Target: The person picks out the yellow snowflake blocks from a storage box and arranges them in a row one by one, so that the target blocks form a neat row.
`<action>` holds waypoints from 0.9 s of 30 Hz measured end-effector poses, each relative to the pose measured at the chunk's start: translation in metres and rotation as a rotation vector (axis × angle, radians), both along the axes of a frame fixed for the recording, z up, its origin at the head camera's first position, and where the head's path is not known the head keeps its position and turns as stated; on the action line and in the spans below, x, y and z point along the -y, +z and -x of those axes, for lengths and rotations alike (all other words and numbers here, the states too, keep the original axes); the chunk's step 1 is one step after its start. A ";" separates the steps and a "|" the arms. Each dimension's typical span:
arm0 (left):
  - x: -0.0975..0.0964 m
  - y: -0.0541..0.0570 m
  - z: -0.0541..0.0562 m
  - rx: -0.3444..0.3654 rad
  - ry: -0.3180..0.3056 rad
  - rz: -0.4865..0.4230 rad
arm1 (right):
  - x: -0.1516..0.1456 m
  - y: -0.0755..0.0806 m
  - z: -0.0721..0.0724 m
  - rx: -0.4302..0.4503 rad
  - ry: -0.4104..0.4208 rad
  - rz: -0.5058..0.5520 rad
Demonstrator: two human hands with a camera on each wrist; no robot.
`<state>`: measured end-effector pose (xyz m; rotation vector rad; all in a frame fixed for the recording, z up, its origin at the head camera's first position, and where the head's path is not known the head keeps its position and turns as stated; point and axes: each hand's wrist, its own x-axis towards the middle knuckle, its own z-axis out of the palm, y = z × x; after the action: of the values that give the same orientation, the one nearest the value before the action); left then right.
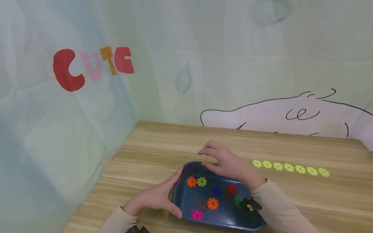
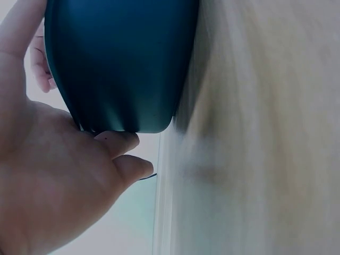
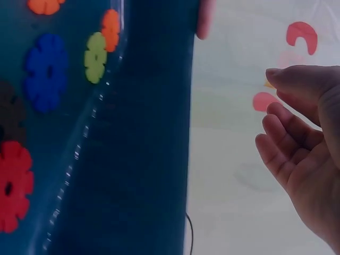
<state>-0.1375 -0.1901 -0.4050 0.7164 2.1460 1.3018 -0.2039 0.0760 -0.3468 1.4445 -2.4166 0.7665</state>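
Observation:
A dark blue tray (image 1: 201,221) lies on the wooden table, with several flower-shaped notched discs inside: an orange disc (image 1: 212,204), a lime disc (image 1: 202,181), a blue disc (image 1: 217,191), a red disc (image 1: 231,189), a pink disc (image 1: 197,214), and brown and green ones. My left hand (image 1: 157,195) grips the tray's left end, thumb at the near corner and fingers along the far side. In the left wrist view, fingers curl against the tray's outer wall (image 2: 122,64). My right hand (image 1: 228,161) hovers by the far rim, fingers loosely bent, holding nothing.
Right of the tray's far side, several yellow-green discs (image 1: 289,167) form a row on the wooden table (image 1: 163,145). A printed cloth wall (image 1: 163,64) stands behind the table and along its left side, with coloured letters on it.

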 end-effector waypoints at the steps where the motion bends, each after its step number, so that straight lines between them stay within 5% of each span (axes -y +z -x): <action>1: 0.000 0.000 0.000 -0.002 -0.003 -0.005 | 0.001 -0.001 0.000 0.011 0.003 -0.004; 16: 0.002 0.000 -0.001 -0.027 -0.009 -0.003 | 0.011 -0.012 -0.004 0.193 0.033 -0.071; 27: 0.001 0.001 -0.001 -0.025 0.001 -0.004 | 0.018 -0.021 -0.005 0.260 0.045 -0.221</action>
<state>-0.1366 -0.1912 -0.4037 0.7374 2.1645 1.3041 -0.1989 0.0585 -0.3682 1.5701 -2.7478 0.7597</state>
